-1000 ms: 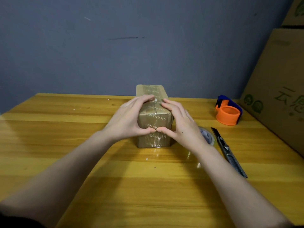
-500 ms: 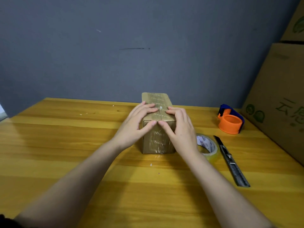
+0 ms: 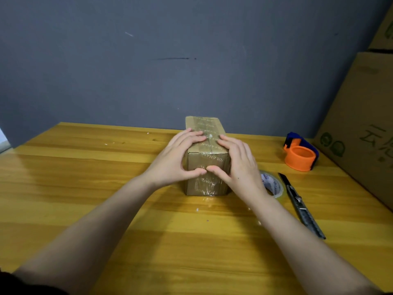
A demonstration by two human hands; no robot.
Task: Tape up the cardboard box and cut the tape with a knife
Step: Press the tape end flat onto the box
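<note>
A small brown cardboard box (image 3: 205, 128), wrapped in shiny printed tape, stands on the wooden table (image 3: 85, 171) near the wall. My left hand (image 3: 176, 160) lies on its left near corner, fingers on top, thumb on the front face. My right hand (image 3: 240, 167) mirrors it on the right side. Both thumbs meet at the middle of the front face and press on the tape there. A roll of clear tape (image 3: 274, 185) lies flat just right of my right wrist. Beside it lies a dark utility knife (image 3: 299, 204), blade end pointing away from me.
An orange and blue tape dispenser (image 3: 299, 155) sits at the back right. Large cardboard cartons (image 3: 361, 128) lean along the right edge of the table. A grey wall (image 3: 170, 60) rises right behind the box. Small white specks dot the tabletop.
My thumbs have slid down the box's front face from its top edge to its middle. The camera view shifted slightly; box, tape roll and knife stayed put.
</note>
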